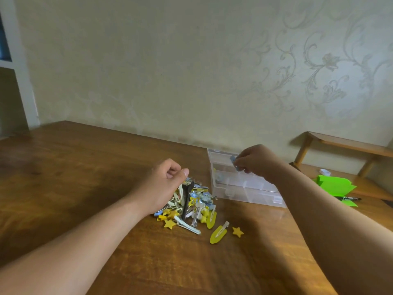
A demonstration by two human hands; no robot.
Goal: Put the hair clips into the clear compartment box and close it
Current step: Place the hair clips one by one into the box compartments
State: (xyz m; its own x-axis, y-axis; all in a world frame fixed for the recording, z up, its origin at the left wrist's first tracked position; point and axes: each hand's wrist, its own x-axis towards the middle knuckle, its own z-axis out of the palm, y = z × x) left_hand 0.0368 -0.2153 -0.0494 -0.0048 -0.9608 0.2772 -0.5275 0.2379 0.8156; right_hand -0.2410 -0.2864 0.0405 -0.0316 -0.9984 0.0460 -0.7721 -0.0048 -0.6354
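A heap of hair clips (194, 204), yellow, blue, silver and black, lies on the wooden table in the middle. My left hand (163, 186) rests on the heap's left side with fingers curled; what it holds is hidden. The clear compartment box (240, 184) stands open to the right of the heap, a few clips in its near-left cell. My right hand (255, 162) hovers over the box and pinches a light blue clip (235, 163). A yellow leaf-shaped clip (219, 233) and a yellow star clip (237, 231) lie apart in front of the heap.
The wooden table (85, 177) meets a patterned wall behind the box. At the right stand a small wooden shelf (340, 145), green paper (333, 184), a black marker (348, 198) and a small white cap (325, 172).
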